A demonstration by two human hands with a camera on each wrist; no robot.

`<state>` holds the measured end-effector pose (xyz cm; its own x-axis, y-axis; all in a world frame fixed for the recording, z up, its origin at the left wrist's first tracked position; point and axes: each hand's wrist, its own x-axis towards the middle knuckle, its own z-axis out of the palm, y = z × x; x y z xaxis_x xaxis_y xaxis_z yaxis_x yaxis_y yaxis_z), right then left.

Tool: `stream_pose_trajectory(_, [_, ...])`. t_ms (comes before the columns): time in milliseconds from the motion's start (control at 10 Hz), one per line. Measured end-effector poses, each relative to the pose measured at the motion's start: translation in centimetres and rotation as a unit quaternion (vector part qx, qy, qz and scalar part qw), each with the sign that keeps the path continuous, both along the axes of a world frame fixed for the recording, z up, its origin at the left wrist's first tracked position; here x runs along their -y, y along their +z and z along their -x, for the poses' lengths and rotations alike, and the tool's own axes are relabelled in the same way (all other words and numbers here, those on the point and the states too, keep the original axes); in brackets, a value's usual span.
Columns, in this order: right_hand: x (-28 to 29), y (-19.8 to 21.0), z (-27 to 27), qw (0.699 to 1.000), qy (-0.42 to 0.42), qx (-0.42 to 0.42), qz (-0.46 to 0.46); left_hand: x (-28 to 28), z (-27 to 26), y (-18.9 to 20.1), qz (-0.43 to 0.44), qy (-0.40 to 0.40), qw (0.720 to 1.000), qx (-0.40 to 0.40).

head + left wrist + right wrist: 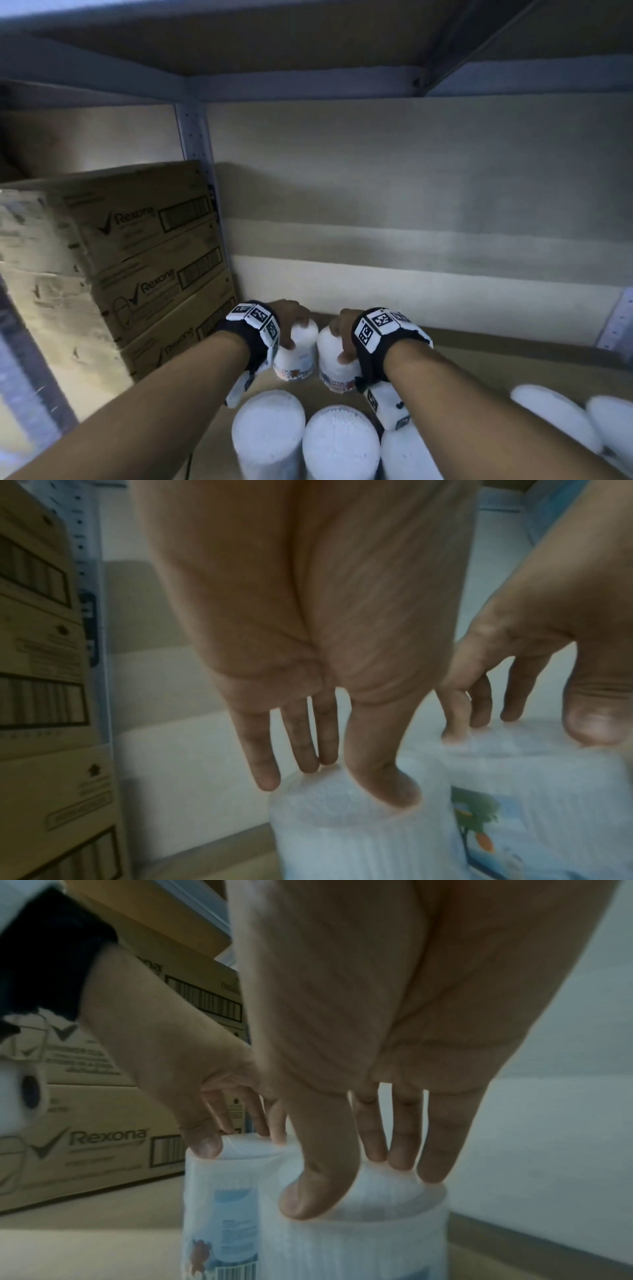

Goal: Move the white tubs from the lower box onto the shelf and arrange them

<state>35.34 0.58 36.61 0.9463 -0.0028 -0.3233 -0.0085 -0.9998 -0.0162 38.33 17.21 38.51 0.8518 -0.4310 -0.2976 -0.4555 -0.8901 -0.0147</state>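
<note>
Two white tubs stand upright side by side near the back of the shelf board (486, 368). My left hand (297, 331) grips the left tub (297, 356) from above by its lid, thumb in front and fingers behind. My right hand (337, 342) grips the right tub (337, 368) the same way. In the left wrist view my left hand (329, 788) pinches the lid rim of its tub (342, 840). In the right wrist view my right hand (366, 1188) holds its tub (359, 1245), with the left tub (219, 1199) touching it. Both tubs' bottoms are hidden.
Several more white tubs stand in a front row (269, 431), (340, 442), (555, 414). Stacked Rexona cardboard boxes (137, 274) fill the left side, close to my left hand. A pale back wall (411, 205) is just behind the tubs. Bare board lies to the right.
</note>
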Motion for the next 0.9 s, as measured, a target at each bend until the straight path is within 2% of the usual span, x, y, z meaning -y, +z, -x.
stream_pose_trajectory(200, [0.2, -2.2, 0.6, 0.999, 0.038, 0.007, -0.007, -2.2, 2.1, -1.9, 0.009, -0.003, 0.999, 0.037])
stream_pose_trajectory(400, [0.6, -4.1, 0.8, 0.999, 0.024, -0.012, -0.021, -2.2, 6.0, -0.8, 0.038, 0.001, 0.999, 0.028])
stream_pose_trajectory(600, [-0.4, -1.0, 6.4, 0.997, 0.042, 0.023, -0.053, -2.5, 6.7, -0.9, 0.008, -0.041, 0.998, 0.048])
stream_pose_trajectory(700, [-0.3, -1.3, 7.2, 0.997, 0.037, 0.026, -0.068, -2.6, 6.6, -1.4, 0.013, -0.031, 0.999, 0.035])
stream_pose_trajectory(900, [-0.7, 0.4, 9.3, 0.992, 0.014, 0.019, -0.12, -2.9, 7.5, -0.8, 0.06, -0.016, 0.998, 0.012])
